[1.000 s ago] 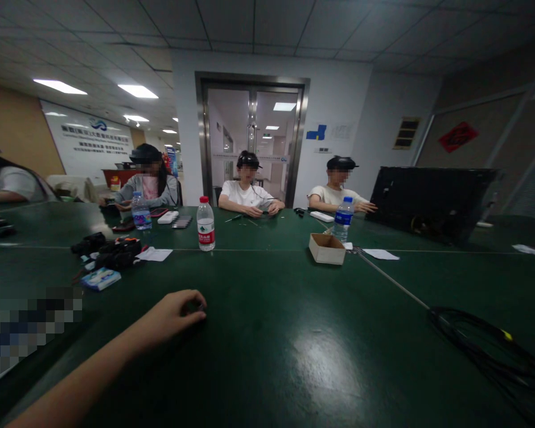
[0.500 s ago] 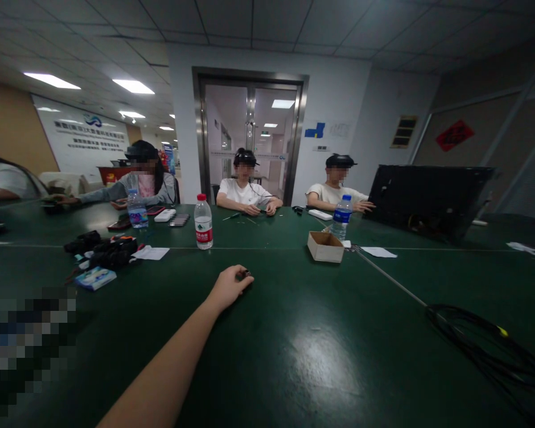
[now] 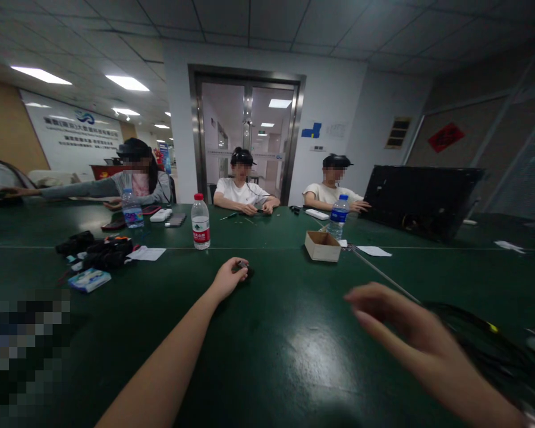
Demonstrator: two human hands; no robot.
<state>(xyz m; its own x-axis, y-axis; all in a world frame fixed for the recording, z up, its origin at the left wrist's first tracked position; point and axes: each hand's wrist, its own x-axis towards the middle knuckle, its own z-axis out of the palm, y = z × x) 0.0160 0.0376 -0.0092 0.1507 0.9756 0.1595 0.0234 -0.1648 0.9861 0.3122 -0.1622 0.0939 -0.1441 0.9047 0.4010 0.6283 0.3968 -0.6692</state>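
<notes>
My left hand [image 3: 230, 278] is stretched out over the green table [image 3: 267, 345], its thumb and fingers closed on a small dark and silvery piece [image 3: 242, 265]. That piece is too small and too covered by the fingers to name. On the right, my right hand [image 3: 396, 324] hangs over the table, slightly blurred, with thumb and fingers apart and nothing between them. A small open cardboard box [image 3: 322, 254] stands beyond it. Left of and behind my left hand is a water bottle with a red cap [image 3: 200, 223].
Black cables [image 3: 481, 339] lie at the right. Further back are a blue-capped bottle [image 3: 339, 217] and a large black screen [image 3: 423, 202]. Black gear [image 3: 102, 252], a blue-white packet [image 3: 89, 279] and paper [image 3: 148, 254] lie at left. Several people sit across the table.
My right hand has come into view from the right side. My left hand keeps hold of the small piece, which shows a little more now. The view has shifted slightly.
</notes>
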